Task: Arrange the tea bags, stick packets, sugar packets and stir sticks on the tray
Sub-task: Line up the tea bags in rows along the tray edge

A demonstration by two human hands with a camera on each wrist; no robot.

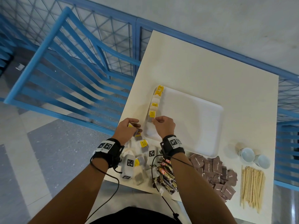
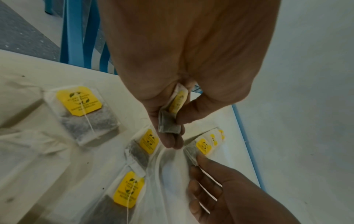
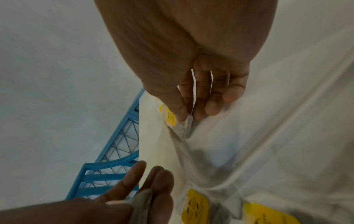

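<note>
A white tray lies on the cream table, with a row of yellow-tagged tea bags along its left rim. My right hand pinches the nearest tea bag of that row at its lower corner, on the tray's left rim. My left hand, just left of the tray, holds a small bunch of tea bags between thumb and fingers. More loose tea bags lie under my wrists. Stick packets, brown sugar packets and wooden stir sticks lie along the near edge.
Two pale blue cups stand right of the tray, above the stir sticks. A blue slatted chair stands left of the table, whose left edge is close to my left hand. Blue mesh railing runs behind.
</note>
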